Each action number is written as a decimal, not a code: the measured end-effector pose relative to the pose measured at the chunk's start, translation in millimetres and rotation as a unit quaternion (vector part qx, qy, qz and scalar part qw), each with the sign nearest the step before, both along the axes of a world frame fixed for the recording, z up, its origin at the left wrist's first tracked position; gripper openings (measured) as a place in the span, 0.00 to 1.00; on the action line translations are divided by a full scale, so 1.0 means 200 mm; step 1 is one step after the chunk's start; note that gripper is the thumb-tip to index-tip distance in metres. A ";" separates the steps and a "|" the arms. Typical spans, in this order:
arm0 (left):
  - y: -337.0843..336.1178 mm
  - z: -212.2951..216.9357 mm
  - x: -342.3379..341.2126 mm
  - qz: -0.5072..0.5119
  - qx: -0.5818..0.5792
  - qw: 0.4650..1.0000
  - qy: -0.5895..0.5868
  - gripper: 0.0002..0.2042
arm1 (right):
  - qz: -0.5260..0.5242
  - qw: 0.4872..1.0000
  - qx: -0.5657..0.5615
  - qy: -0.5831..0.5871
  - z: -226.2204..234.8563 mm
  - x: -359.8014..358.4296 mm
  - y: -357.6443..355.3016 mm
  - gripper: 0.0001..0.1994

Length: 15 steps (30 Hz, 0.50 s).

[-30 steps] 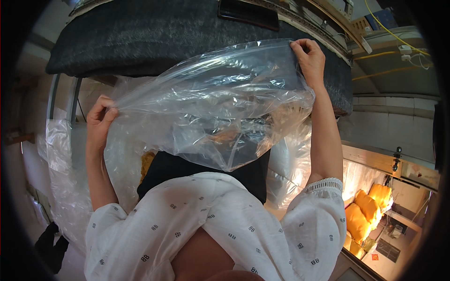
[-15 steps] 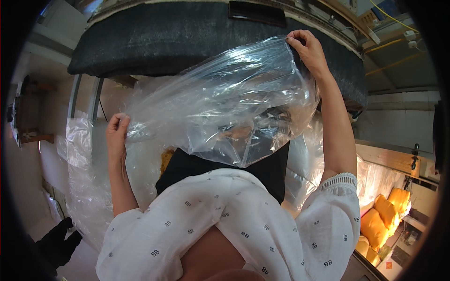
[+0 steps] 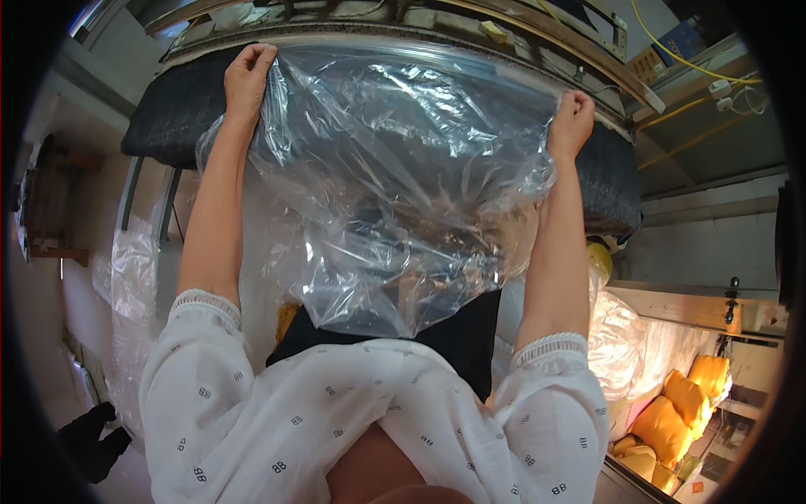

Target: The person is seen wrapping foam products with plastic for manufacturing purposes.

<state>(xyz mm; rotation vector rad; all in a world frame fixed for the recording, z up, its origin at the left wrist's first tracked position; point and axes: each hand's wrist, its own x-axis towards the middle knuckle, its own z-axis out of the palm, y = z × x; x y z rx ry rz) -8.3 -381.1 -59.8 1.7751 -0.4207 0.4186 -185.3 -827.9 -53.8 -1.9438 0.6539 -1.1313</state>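
A large clear plastic bag [image 3: 403, 168] hangs stretched between my two hands, its lower part crumpled and drooping toward my lap. My left hand [image 3: 249, 74] pinches the bag's upper left corner over the dark padded surface. At the right, my right hand [image 3: 573, 122] is closed on the opposite corner, a little lower and nearer. The upper edge runs nearly straight from hand to hand. Through the film the dark padded table [image 3: 172, 113] shows dimly.
A wooden rail [image 3: 579, 55] runs behind the padded table, with yellow cable [image 3: 655, 46] at the far right. Clear plastic sheeting [image 3: 134, 277] hangs at left, near a black glove-like item [image 3: 92, 441]. Yellow-orange bundles [image 3: 672, 416] lie at lower right.
My left hand has risen far forward, lifting its corner of the bag to the table. My right hand has come down slightly. The bag's top edge is now spread wide and nearly level.
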 end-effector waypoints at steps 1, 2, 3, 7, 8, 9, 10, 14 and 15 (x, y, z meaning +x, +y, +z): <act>-0.01 -0.01 0.05 0.025 -0.024 0.999 0.014 0.09 | 0.022 1.000 -0.011 -0.016 -0.02 0.02 -0.01 0.09; -0.02 -0.01 0.10 0.050 -0.048 0.997 0.029 0.10 | 0.045 0.998 -0.021 -0.032 -0.03 0.05 -0.03 0.10; -0.06 -0.01 0.13 0.046 -0.051 0.997 0.033 0.10 | 0.041 0.998 -0.024 -0.028 -0.04 0.06 -0.07 0.10; -0.15 0.01 0.22 0.103 0.019 0.994 0.031 0.15 | 0.000 0.996 -0.084 0.032 -0.04 0.15 -0.16 0.11; -0.16 0.01 0.25 0.113 0.033 0.993 0.030 0.14 | -0.016 0.992 -0.115 0.046 -0.04 0.18 -0.17 0.11; -0.17 0.01 0.26 0.124 0.048 0.991 0.031 0.14 | -0.031 0.987 -0.144 0.063 -0.04 0.19 -0.17 0.11; -0.17 0.01 0.28 0.126 0.047 0.990 0.033 0.14 | -0.029 0.987 -0.146 0.064 -0.03 0.21 -0.17 0.11; -0.18 0.02 0.34 0.125 0.060 0.990 0.026 0.15 | -0.054 0.984 -0.124 0.116 -0.01 0.22 -0.17 0.13; -0.19 0.03 0.34 0.130 0.086 0.987 0.027 0.16 | -0.057 0.984 -0.124 0.118 0.00 0.21 -0.17 0.15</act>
